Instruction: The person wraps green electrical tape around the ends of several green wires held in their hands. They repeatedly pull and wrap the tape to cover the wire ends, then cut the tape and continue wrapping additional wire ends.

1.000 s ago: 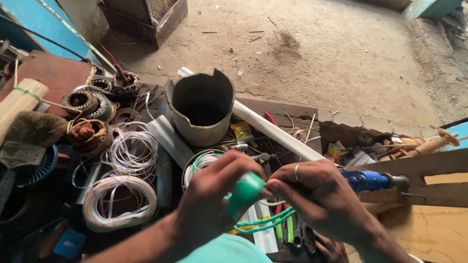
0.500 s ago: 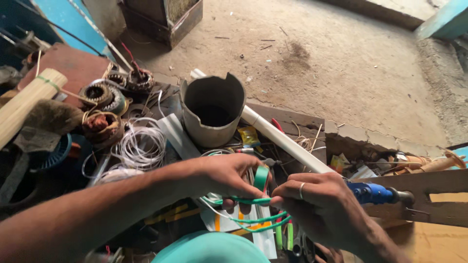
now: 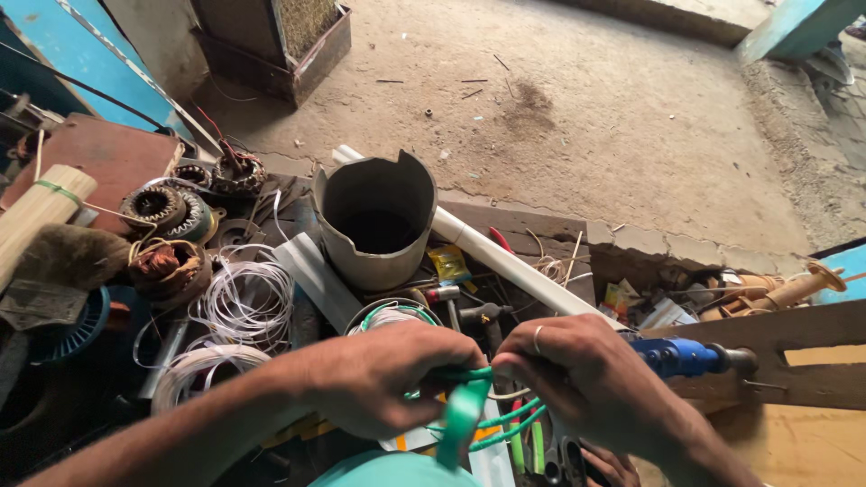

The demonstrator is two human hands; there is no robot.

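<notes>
Green tape [image 3: 464,417] between both hands [image 3: 487,383]

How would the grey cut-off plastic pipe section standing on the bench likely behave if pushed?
The grey cut-off plastic pipe section stands upright on a wide base, so it would probably slide before tipping. Its thin wall and hollow inside suggest it is light. The jagged, notched rim hints at brittle plastic; on its side it would likely roll.

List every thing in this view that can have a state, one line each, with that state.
left hand: closed, pinching the green tape
right hand: closed, pinching the green tape
green tape: held between both hands, a loop hanging down
grey pipe section: upright, open top, rim chipped
white pipe: lying flat
white wire coils: wound, lying loose
stick bundle: tied with a green band
</notes>
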